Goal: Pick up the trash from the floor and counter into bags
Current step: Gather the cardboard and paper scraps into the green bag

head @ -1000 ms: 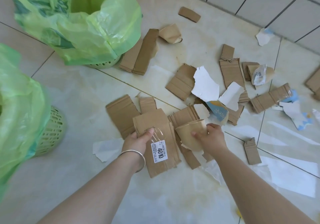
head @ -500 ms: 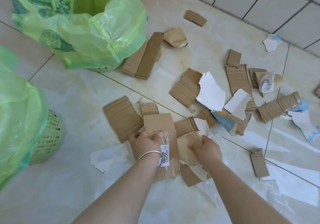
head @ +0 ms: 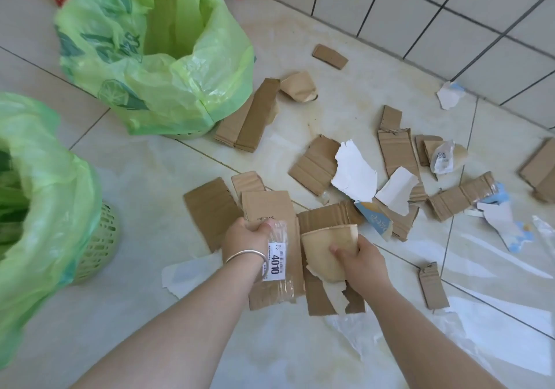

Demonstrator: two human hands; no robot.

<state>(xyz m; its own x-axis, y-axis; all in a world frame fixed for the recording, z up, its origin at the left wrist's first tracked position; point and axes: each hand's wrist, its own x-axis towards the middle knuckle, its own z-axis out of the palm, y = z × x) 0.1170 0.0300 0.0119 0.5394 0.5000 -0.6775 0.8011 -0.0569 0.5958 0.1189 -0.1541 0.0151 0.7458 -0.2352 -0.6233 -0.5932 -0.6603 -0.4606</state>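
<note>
Bright even daylight, soft shadows; floor (head: 300, 358) glare; edges blurred w/ wide-angle bend.

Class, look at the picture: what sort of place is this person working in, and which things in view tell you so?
Probably a tiled room in a home, such as a kitchen or utility corner. Glossy floor tiles meet a white tiled wall, and two baskets lined with green bags stand by the scattered cardboard pieces.

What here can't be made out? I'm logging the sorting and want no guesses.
- Near bag, head view: contents blurred, cut by the left edge.
- Label small print: too small; only 4010 reads.
- Cardboard under the left hand: its grip edge is hidden.
- Torn cup: right hand covers its side.
</note>
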